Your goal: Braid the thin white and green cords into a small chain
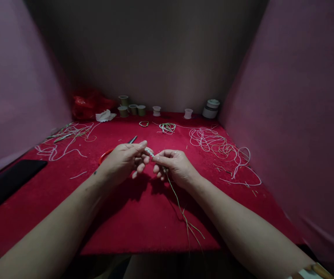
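Both hands meet above the middle of a red cloth-covered table point(143, 217). My left hand point(124, 161) pinches one end of a short white braided cord piece point(149, 152). My right hand point(174, 164) pinches the other end, fingers closed on it. Thin green and tan cord strands point(184, 217) trail from under my right hand toward the table's near edge. Scissors with a red handle point(105, 154) lie just behind my left hand, partly hidden by it.
Loose white cord point(219, 145) tangles at the right, more cord point(68, 135) at the left. A small coil point(167, 127) and bracelet point(144, 123) lie behind. Spools and cups point(132, 109) line the back wall, with a red bag point(87, 104). A dark flat object point(6, 182) lies left.
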Available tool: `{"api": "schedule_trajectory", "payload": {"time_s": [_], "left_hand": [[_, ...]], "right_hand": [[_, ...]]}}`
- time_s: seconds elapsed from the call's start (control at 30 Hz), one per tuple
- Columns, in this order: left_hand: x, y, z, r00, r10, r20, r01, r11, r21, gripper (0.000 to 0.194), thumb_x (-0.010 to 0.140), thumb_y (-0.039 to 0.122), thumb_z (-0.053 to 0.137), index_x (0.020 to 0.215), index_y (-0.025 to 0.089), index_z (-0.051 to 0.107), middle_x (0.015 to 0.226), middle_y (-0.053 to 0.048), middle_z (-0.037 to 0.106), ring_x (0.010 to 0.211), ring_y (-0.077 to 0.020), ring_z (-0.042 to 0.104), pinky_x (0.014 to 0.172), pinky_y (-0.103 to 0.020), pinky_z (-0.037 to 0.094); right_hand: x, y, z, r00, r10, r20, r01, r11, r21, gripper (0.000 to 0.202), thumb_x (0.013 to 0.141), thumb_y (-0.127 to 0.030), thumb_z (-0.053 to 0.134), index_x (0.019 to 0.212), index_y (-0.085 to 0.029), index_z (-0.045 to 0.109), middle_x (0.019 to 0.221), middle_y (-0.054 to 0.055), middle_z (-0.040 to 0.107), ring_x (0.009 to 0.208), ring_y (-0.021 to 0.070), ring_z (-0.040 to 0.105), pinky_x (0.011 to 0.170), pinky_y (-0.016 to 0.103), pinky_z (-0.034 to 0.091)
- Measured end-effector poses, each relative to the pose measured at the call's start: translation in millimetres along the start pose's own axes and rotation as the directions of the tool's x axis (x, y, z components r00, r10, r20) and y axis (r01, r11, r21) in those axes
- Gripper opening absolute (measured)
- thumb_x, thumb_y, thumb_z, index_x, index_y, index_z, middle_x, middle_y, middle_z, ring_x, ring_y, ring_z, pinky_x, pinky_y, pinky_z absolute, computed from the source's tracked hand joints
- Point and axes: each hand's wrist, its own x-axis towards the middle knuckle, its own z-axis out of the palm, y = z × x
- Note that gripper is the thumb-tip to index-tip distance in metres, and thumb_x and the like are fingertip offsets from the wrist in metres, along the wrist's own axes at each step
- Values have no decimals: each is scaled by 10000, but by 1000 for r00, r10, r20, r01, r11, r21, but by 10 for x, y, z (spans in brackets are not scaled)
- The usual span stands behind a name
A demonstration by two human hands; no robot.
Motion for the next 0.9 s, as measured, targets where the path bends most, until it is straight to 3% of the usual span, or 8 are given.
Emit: {"api": "schedule_trajectory", "payload": {"time_s": [0.13,0.27,0.37,0.47,0.63,0.9], "left_hand": [[-9,3,2,999,-17,-40,20,998,59,245,740,287,774,607,128,643,445,3,551,300,-67,434,280,-158,343],[-11,62,-30,982,-34,-184,30,999,-29,198,709,230,778,647,140,614,532,18,578,323,-50,433,290,-150,331],[-4,82,-44,973,-22,-231,-1,995,-97,179,730,218,763,679,140,611,562,33,563,346,-35,423,304,-136,317],[7,45,-22,976,5,-216,-35,991,-132,208,751,282,777,711,128,644,573,31,556,358,-33,412,305,-142,307],[-5,-4,56,992,-26,-127,24,999,-21,240,748,329,798,748,104,714,515,19,545,351,-51,414,300,-163,306],[-13,154,-73,966,-68,-249,5,969,-248,126,876,150,669,769,84,669,565,37,546,394,-12,394,354,-119,299]], "right_hand": [[10,7,-24,997,50,53,-52,998,34,191,782,-311,773,805,-150,672,639,26,703,489,99,624,465,194,492],[17,12,-56,986,105,130,-111,993,43,205,737,-284,795,811,-122,694,638,43,714,496,106,643,462,188,507],[9,3,-61,982,119,149,-126,991,43,197,731,-272,798,803,-114,702,636,47,720,494,107,640,465,193,520],[2,-14,-50,983,113,148,-123,990,64,172,747,-250,784,813,-111,707,646,52,730,500,110,646,481,201,537],[6,-26,-45,975,123,186,-135,989,54,173,759,-258,757,805,-100,704,643,63,736,503,116,664,482,197,543],[-2,-23,-54,955,161,249,-176,984,40,229,687,-291,787,801,-105,716,648,54,748,522,136,690,484,208,549]]}}
